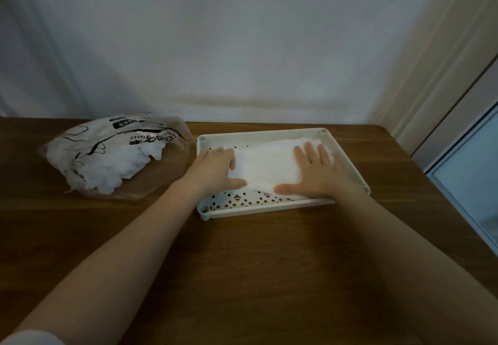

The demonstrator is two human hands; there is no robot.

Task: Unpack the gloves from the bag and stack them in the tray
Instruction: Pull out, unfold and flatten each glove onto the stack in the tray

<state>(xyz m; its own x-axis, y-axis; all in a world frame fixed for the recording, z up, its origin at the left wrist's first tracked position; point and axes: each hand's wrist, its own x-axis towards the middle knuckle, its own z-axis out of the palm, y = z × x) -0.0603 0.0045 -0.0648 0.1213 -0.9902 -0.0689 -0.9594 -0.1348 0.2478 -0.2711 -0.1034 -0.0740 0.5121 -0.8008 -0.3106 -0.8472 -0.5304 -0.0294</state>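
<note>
A cream plastic tray (258, 134) with a perforated floor sits on the wooden table, right of centre. White gloves (265, 165) lie flat inside it. My left hand (219, 168) rests on the gloves' left end, fingers curled over the edge. My right hand (316, 172) lies flat on their right part with fingers spread. To the left lies a clear plastic bag (113, 156) with black print, holding several more white gloves.
The brown wooden table (256, 263) meets a pale wall at the back. Its right edge runs past the tray, with a door frame and a glass panel (474, 183) beyond it.
</note>
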